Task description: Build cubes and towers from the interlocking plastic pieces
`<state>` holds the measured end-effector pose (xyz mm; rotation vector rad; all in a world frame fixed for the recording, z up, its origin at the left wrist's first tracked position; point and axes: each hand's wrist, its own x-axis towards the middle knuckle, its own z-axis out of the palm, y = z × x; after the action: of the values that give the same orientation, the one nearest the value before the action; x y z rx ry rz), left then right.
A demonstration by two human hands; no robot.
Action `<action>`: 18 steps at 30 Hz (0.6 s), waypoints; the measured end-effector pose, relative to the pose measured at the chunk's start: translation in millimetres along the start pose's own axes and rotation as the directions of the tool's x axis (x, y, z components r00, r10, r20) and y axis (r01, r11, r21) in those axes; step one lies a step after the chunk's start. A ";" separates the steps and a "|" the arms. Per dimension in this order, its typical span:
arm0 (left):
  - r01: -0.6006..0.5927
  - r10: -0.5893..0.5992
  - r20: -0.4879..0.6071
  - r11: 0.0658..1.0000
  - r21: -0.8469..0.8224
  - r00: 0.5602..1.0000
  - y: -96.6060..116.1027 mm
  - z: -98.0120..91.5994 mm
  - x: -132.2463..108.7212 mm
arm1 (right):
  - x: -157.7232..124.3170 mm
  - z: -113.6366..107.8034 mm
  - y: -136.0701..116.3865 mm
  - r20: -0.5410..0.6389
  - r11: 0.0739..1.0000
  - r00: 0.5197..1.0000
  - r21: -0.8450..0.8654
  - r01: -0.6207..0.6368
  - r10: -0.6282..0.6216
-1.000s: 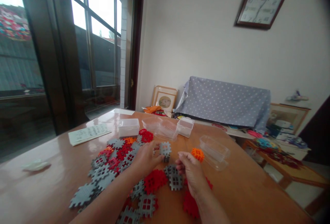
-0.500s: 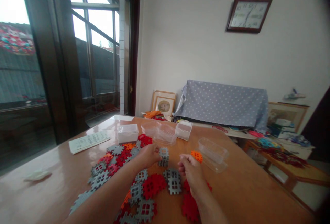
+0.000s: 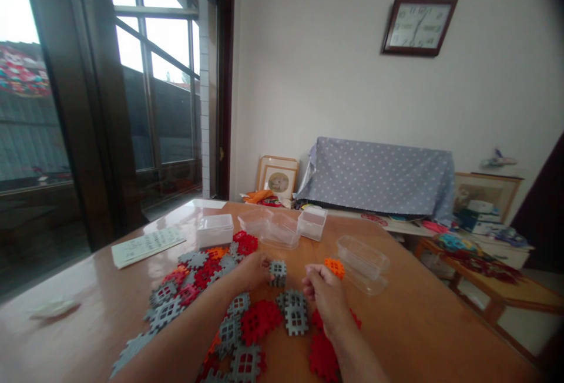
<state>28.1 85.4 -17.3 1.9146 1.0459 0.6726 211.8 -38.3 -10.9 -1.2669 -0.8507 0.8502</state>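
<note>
My left hand (image 3: 255, 271) reaches over the pile, its fingertips closed at the left side of a small grey stack of square window-shaped interlocking blocks (image 3: 277, 273). My right hand (image 3: 325, 289) is closed, fingers curled together; whatever they may hold is hidden. Just beyond it sits an orange interlocking block (image 3: 335, 268). Between the hands and nearer me, a few grey window blocks (image 3: 295, 312) overlap. Red blocks (image 3: 324, 356) lie partly under my right wrist. Left of these are more red pieces (image 3: 259, 321) and grey window pieces (image 3: 245, 362).
Grey, red and orange blocks (image 3: 194, 259) spread beneath my left forearm. Clear plastic boxes (image 3: 214, 230) and lidded containers (image 3: 363, 256) stand along the far side of the wooden table (image 3: 423, 324). A paper with writing (image 3: 148, 246) and a crumpled pale wrapper (image 3: 53, 309) lie left.
The view has shifted slightly to the right. My left hand and the grey stack sit a little lower; my right hand keeps nearly the same closed pose.
</note>
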 end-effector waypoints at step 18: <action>-0.022 0.022 -0.006 0.998 -0.051 1.000 -11.2 0.6 -0.2 | 7.6 -1.3 10.5 0.034 0.992 0.999 -0.116 0.045 -0.041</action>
<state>23.8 88.5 -27.2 1.8836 1.0025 0.7106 215.6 -31.0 -21.0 -1.3351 -0.9611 0.7973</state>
